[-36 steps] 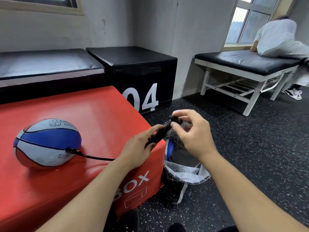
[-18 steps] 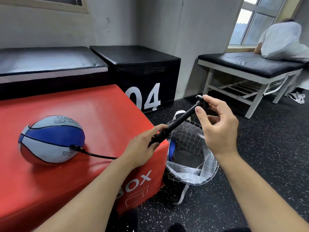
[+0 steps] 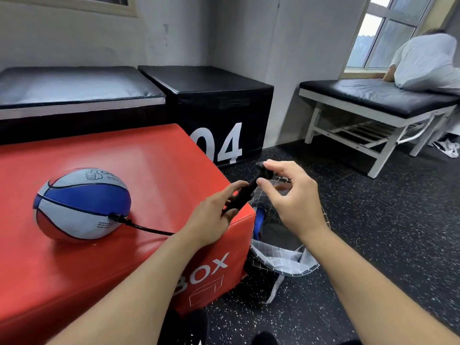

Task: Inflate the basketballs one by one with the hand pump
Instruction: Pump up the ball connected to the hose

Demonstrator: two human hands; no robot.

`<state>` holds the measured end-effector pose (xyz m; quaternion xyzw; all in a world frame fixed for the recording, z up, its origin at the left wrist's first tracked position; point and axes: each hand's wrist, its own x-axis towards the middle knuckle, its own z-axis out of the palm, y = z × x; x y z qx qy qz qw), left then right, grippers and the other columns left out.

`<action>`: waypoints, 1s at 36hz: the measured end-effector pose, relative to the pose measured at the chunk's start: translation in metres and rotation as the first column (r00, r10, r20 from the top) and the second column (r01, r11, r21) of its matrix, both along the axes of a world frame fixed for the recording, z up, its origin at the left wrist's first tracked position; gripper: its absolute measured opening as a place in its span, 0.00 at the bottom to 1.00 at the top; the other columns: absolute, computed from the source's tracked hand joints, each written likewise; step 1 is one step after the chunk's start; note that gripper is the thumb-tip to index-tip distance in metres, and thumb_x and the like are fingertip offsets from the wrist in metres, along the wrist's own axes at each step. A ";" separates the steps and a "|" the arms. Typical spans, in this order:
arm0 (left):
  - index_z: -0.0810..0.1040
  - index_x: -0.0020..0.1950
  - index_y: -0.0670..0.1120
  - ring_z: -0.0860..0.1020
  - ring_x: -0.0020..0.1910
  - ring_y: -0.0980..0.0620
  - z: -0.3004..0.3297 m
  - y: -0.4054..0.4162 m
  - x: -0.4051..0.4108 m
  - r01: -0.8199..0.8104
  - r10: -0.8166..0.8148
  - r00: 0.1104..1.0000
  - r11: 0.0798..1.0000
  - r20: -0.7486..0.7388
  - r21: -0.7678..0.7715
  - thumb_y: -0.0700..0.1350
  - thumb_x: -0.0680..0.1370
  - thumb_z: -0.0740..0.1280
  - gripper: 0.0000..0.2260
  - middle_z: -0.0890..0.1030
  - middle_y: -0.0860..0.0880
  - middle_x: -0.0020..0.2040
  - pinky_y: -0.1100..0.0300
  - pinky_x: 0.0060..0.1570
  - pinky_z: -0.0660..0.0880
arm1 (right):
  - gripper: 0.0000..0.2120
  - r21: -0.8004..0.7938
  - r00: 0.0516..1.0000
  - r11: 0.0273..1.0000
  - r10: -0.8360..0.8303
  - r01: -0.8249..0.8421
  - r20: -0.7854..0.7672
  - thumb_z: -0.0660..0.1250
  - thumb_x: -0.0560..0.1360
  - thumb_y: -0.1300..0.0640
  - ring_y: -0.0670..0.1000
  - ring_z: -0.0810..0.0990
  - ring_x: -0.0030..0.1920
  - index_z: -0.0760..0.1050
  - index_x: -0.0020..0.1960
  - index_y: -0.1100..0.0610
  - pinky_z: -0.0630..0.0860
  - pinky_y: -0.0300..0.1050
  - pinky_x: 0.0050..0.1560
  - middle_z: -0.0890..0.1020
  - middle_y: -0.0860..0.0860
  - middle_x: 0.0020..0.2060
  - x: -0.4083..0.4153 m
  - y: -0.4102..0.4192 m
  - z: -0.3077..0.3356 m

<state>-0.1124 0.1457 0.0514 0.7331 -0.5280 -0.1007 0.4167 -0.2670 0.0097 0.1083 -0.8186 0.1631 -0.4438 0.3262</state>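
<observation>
Since half a second ago my right hand has driven the pump handle back in towards the barrel, so the rod that stood drawn out is now pushed home and the hand pump looks short again; the basketball has not rolled. My left hand grips the barrel with fingers curled round it, resting over the corner of the red plyo box; I judge I brace it there so the barrel stays fixed while the other hand works the stroke. My right thumb and forefinger pinch the handle at the pump's far end, the other fingers fanned loose and holding nothing; a light pinch seems enough for so small a pump. The thin black hose runs from under my left hand across the box top to its needle end, which sits in the ball's valve low on the side facing me; the ball lies on the box well to the left of my fingers, joined to them only by that hose. It looks squashed and oval, so I judge it needs many more strokes. Beneath my right hand, on the speckled floor, a checked cloth bag gapes open with something blue inside, perhaps another ball; I cannot tell.
</observation>
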 end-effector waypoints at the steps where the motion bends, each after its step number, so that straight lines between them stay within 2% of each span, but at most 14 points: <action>1: 0.63 0.75 0.73 0.80 0.59 0.55 0.000 0.000 0.000 -0.002 0.002 1.000 1.000 0.001 0.000 0.37 0.82 0.68 0.35 0.80 0.58 0.58 0.45 0.60 0.79 | 0.14 -0.005 1.000 1.000 0.002 -0.002 -0.016 0.77 0.77 0.55 0.46 0.81 0.63 0.83 0.63 0.51 0.82 0.53 0.59 0.83 0.41 0.58 0.002 -0.001 -0.003; 5: 0.62 0.75 0.74 0.80 0.60 0.56 0.000 0.000 0.000 -0.012 0.012 1.000 1.000 0.009 0.008 0.38 0.82 0.69 0.35 0.80 0.57 0.59 0.45 0.61 0.79 | 0.13 0.013 0.997 1.000 0.030 -0.029 -0.076 0.78 0.76 0.55 0.43 0.82 0.58 0.84 0.60 0.51 0.81 0.51 0.60 0.82 0.36 0.57 0.005 0.000 -0.012; 13: 0.62 0.75 0.75 0.81 0.60 0.55 0.003 -0.001 -0.007 -0.023 0.022 0.999 1.000 0.048 0.016 0.39 0.82 0.69 0.35 0.80 0.58 0.60 0.45 0.61 0.79 | 0.12 0.075 0.992 0.996 0.046 -0.038 -0.117 0.78 0.75 0.53 0.42 0.84 0.55 0.81 0.57 0.43 0.83 0.52 0.57 0.83 0.36 0.55 0.002 -0.002 -0.020; 20: 0.62 0.76 0.75 0.81 0.59 0.52 0.003 -0.004 -0.014 -0.006 0.003 0.996 1.000 0.090 0.030 0.39 0.82 0.69 0.36 0.81 0.58 0.60 0.45 0.59 0.80 | 0.11 0.095 0.986 0.995 0.045 -0.030 -0.157 0.76 0.75 0.53 0.42 0.84 0.55 0.82 0.56 0.44 0.82 0.53 0.58 0.84 0.37 0.52 -0.013 -0.011 -0.012; 23: 0.62 0.76 0.75 0.82 0.59 0.50 0.003 -0.005 -0.015 -0.010 0.006 0.994 0.999 0.109 0.037 0.38 0.82 0.69 0.36 0.82 0.57 0.61 0.44 0.59 0.80 | 0.11 0.099 0.996 0.995 -0.001 0.010 -0.094 0.77 0.76 0.56 0.42 0.84 0.54 0.83 0.56 0.46 0.83 0.52 0.55 0.85 0.40 0.53 -0.022 -0.014 0.002; 28: 0.62 0.75 0.76 0.82 0.59 0.50 0.002 -0.007 -0.014 0.005 -0.009 0.995 0.999 0.102 0.041 0.38 0.81 0.69 0.37 0.82 0.57 0.61 0.44 0.60 0.79 | 0.09 0.199 0.988 0.979 -0.078 0.051 0.133 0.75 0.79 0.57 0.49 0.87 0.52 0.84 0.57 0.47 0.86 0.54 0.47 0.87 0.47 0.50 -0.044 -0.019 0.029; 30: 0.62 0.75 0.76 0.82 0.60 0.51 0.002 -0.007 -0.014 0.011 -0.015 0.995 0.999 0.103 0.038 0.38 0.81 0.69 0.37 0.82 0.57 0.61 0.43 0.61 0.79 | 0.09 0.206 0.971 0.975 -0.124 0.082 0.203 0.74 0.79 0.58 0.48 0.86 0.52 0.83 0.58 0.49 0.86 0.49 0.48 0.87 0.47 0.50 -0.051 -0.021 0.035; 32: 0.62 0.74 0.76 0.82 0.60 0.50 0.002 -0.007 -0.015 0.014 -0.018 0.994 0.999 0.112 0.039 0.38 0.81 0.69 0.37 0.82 0.56 0.60 0.43 0.61 0.79 | 0.09 0.214 0.964 0.972 -0.146 0.098 0.221 0.74 0.80 0.58 0.47 0.86 0.53 0.83 0.59 0.50 0.85 0.44 0.48 0.87 0.47 0.50 -0.054 -0.021 0.035; 36: 0.62 0.75 0.76 0.82 0.60 0.49 0.001 -0.007 -0.012 0.022 -0.025 0.995 0.999 0.095 0.038 0.38 0.82 0.69 0.36 0.82 0.57 0.60 0.43 0.60 0.79 | 0.11 0.157 0.976 0.981 -0.140 0.114 0.166 0.72 0.82 0.55 0.47 0.83 0.61 0.82 0.63 0.48 0.83 0.44 0.52 0.85 0.44 0.57 -0.050 -0.020 0.032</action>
